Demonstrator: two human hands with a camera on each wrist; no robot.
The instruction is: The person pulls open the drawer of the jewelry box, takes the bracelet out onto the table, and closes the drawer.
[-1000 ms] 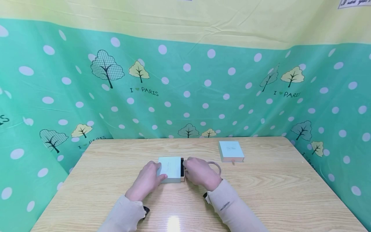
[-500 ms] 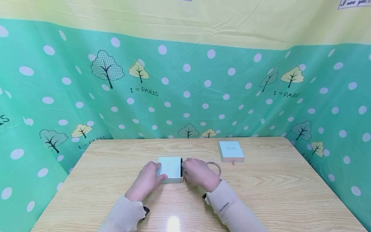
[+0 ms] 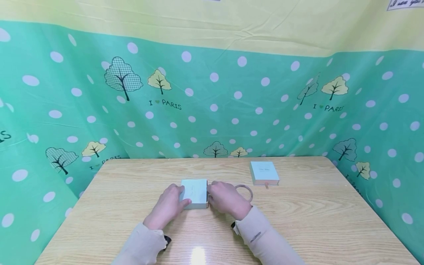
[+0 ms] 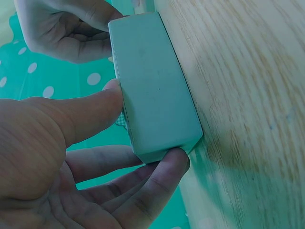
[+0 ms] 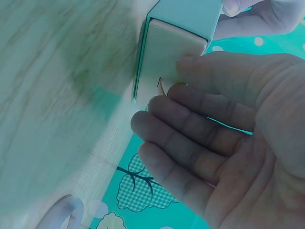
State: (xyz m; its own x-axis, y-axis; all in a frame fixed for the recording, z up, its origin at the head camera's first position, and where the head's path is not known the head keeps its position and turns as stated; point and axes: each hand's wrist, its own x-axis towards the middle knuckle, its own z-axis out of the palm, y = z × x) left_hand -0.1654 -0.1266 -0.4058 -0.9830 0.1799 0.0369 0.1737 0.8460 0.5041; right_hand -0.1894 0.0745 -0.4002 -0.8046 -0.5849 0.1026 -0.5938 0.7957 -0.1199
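Note:
A pale blue drawer box (image 3: 194, 193) lies on the table, held at its left end by my left hand (image 3: 167, 204). Thumb and fingers grip the sleeve (image 4: 155, 86) from two sides. At the right end, my right hand (image 3: 228, 198) touches the pinkish drawer front (image 5: 167, 52) with the thumb. Its fingers (image 5: 176, 133) are lightly bent, the forefinger tip close to a small ribbon tab (image 5: 161, 87). The drawer sits almost fully inside the sleeve, and its contents are hidden.
A second pale blue box (image 3: 264, 172) with a pink front and ribbon tab stands at the back right of the wooden table (image 3: 314, 213). A pinkish ring-shaped bangle (image 3: 250, 191) lies just behind my right hand. A printed cloth (image 3: 212, 117) hangs behind the table.
The drawer has slid left into the sleeve, its dark inside narrowing to a thin strip. My right hand has moved slightly left with it; the left hand has stayed still.

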